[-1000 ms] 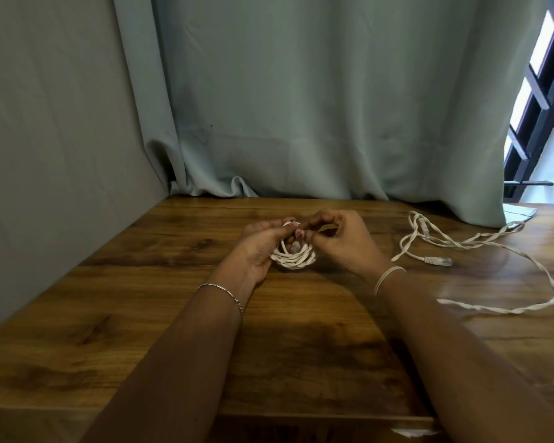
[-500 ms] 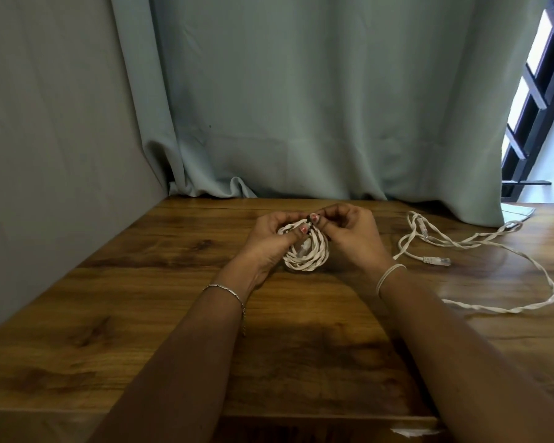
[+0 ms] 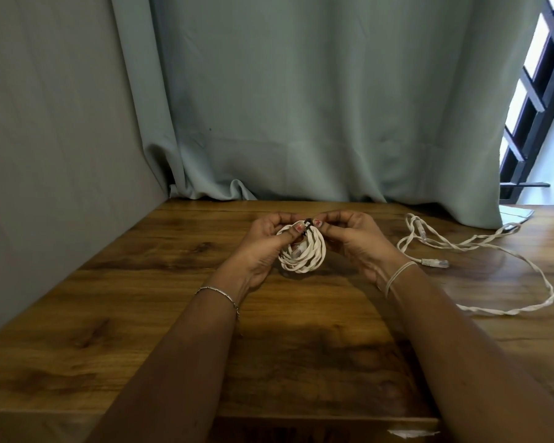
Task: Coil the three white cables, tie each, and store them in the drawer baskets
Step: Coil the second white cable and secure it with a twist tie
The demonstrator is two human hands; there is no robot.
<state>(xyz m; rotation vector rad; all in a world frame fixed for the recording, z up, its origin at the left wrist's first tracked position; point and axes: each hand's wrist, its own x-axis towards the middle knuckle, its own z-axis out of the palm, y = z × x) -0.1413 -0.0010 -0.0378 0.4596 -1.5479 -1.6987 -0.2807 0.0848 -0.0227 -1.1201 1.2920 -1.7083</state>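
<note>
Coiled white twisted cable (image 3: pixel 302 253) stands upright at frame centre on the brown wooden table (image 3: pixel 141 314), left hand (image 3: pixel 263 247) and right hand (image 3: pixel 359 241) pinching what looks like a dark tie (image 3: pixel 307 222) at its top. Loose white cable (image 3: pixel 480 251) sprawls right.

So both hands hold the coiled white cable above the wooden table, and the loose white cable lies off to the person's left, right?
Not quite. The head view shows the loose white cable lying to the person's right, not left. The rest stands: left hand and right hand hold the coiled white cable above the wooden table.
</note>
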